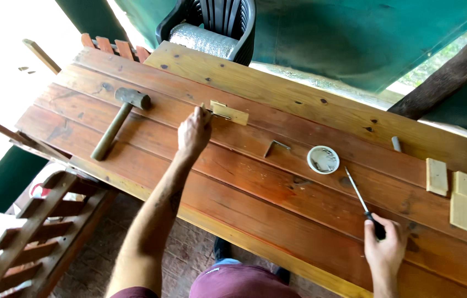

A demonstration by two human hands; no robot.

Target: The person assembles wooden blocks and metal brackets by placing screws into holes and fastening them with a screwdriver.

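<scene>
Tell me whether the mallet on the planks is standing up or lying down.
Lying down. The mallet rests flat on the wooden planks, its handle stretched along the boards and its head at the far end. Neither hand touches it; the left hand is nearest.

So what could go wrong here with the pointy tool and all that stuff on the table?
The right hand holds a screwdriver whose tip lies close to the small white dish; a nudge might tip or slide it. The left hand stretches far across to the small wood block, so that grip may be unsteady. The mallet lies near the table's edge and could get knocked off.
</scene>
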